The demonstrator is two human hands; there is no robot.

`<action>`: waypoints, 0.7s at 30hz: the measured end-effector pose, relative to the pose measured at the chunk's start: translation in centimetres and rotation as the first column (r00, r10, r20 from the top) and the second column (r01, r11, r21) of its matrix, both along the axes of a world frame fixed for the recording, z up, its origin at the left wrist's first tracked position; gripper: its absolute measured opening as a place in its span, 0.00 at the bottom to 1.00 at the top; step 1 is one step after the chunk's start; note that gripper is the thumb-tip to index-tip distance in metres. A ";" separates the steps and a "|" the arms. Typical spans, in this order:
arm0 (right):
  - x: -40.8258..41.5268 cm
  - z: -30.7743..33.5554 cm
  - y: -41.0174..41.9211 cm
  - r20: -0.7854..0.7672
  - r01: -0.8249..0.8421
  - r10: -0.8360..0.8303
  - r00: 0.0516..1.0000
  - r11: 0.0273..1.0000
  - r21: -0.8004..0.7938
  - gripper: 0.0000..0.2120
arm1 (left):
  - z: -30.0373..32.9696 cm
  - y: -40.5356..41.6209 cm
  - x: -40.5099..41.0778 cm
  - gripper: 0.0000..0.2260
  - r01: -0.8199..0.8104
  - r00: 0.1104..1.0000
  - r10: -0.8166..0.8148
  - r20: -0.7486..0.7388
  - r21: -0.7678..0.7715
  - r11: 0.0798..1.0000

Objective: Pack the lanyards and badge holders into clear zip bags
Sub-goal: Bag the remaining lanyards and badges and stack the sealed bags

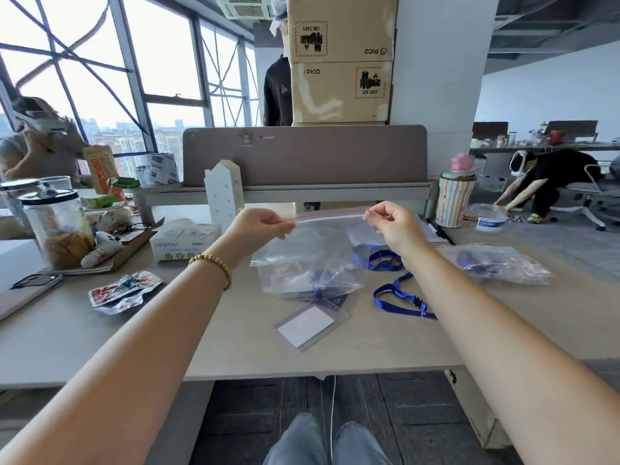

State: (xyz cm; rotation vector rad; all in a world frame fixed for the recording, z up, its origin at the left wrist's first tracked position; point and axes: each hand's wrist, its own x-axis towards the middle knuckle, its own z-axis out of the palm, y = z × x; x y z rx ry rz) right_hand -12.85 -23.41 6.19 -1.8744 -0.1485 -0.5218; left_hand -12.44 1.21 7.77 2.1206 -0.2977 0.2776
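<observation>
Left hand (260, 223): raised above the surface, fingers curled, pinching the left end of the zip strip of the held clear zip bag (312, 256).
Right hand (394, 226): level with the left, fingertips pinching the right end of the same strip, which runs taut between the two hands.
Held bag: hangs from the hands with its lower edge down on the surface; a blue lanyard (318, 280) shows through the plastic near the bottom.
Badge holder (308, 325): flat on the surface just below the held bag, nearer the person, with a white card inside; whether its clip end is inside the bag cannot be told.
Loose lanyards: one blue loop (379, 258) behind the right wrist, another with a black buckle (402, 298) under the right forearm.
Second zip bag (496, 263): lying to the right of the right hand, well apart, with blue lanyard inside.
Surface (235, 347): pale wood-tone desk top, bounded behind the hands by a brown partition panel (305, 156).
Left of the left hand: a tissue pack (183, 241), a crumpled snack wrapper (124, 292), a lidded jar (57, 226) holding brown food.
Beyond the hands: a white house-shaped model (224, 194); a striped cup (454, 199) to the right.
Room: office with tall windows on the left, stacked cardboard boxes (340, 58) behind the partition, other people at the far left and far right.
</observation>
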 end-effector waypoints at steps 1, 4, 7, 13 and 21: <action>-0.2 -0.3 -0.4 0.002 0.010 -0.010 1.000 1.000 0.023 0.10 | -0.3 0.4 -0.3 0.10 -0.024 1.000 0.025 0.014 -0.049 0.999; -1.0 -1.0 -1.0 -0.032 -0.002 0.002 0.999 1.000 0.002 0.08 | -1.2 0.9 -1.0 0.09 -0.067 0.996 0.075 0.040 -0.182 0.981; -1.6 -1.6 -1.0 -0.050 -0.011 0.011 0.999 1.000 0.006 0.06 | -1.7 0.1 -2.1 0.09 -0.065 0.997 0.075 0.027 -0.282 0.957; -2.0 -1.9 -1.0 -0.084 0.022 -0.006 0.996 0.981 0.192 0.09 | -3.6 0.3 -2.5 0.06 0.031 0.999 -0.048 -0.025 -0.471 0.882; -0.6 -5.2 1.6 -0.210 -0.006 0.062 0.976 0.966 0.258 0.13 | -5.5 -0.2 -1.5 0.10 -0.089 0.992 0.022 -0.128 -0.548 0.832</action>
